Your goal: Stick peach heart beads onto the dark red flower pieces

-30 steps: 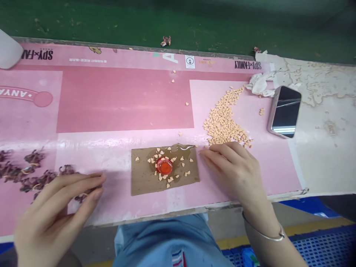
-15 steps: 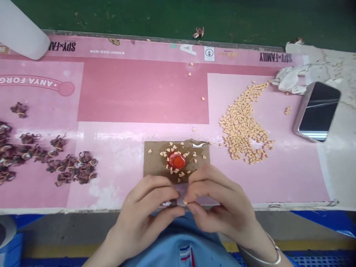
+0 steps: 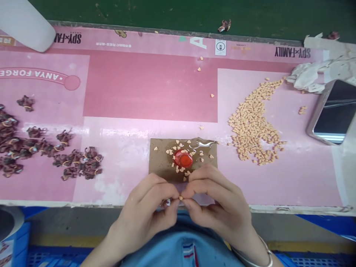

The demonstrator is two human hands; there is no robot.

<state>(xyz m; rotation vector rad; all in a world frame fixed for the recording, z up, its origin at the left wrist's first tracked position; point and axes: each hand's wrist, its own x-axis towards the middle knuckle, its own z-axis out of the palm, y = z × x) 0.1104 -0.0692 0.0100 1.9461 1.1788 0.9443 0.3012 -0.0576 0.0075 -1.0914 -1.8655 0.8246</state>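
Note:
My left hand (image 3: 151,204) pinches a small dark figure (image 3: 166,202), mostly hidden by the fingers, with a whitish part showing. Against it, the thumb and forefinger of my right hand (image 3: 218,196) are closed on a tiny tan piece (image 3: 181,198); the fingertips of both hands almost meet. Just beyond them lies a brown card (image 3: 158,163) with wet, shiny liquid on it, a red round dish (image 3: 185,160) and scattered tan pieces. A large heap of tan pieces (image 3: 250,126) spreads to the right. Dark small figures (image 3: 90,159) lie in a cluster at the left.
A phone (image 3: 333,111) rests at the right beside crumpled white paper (image 3: 306,76). At the upper left is a white object (image 3: 26,24). One dark figure (image 3: 224,26) lies on the green surface (image 3: 155,15) behind the pink mat (image 3: 150,85). The table's front edge runs under my hands.
My hands have come closer together, bringing the tan piece up to the dark figure. The view has shifted slightly, so the table items appear further right.

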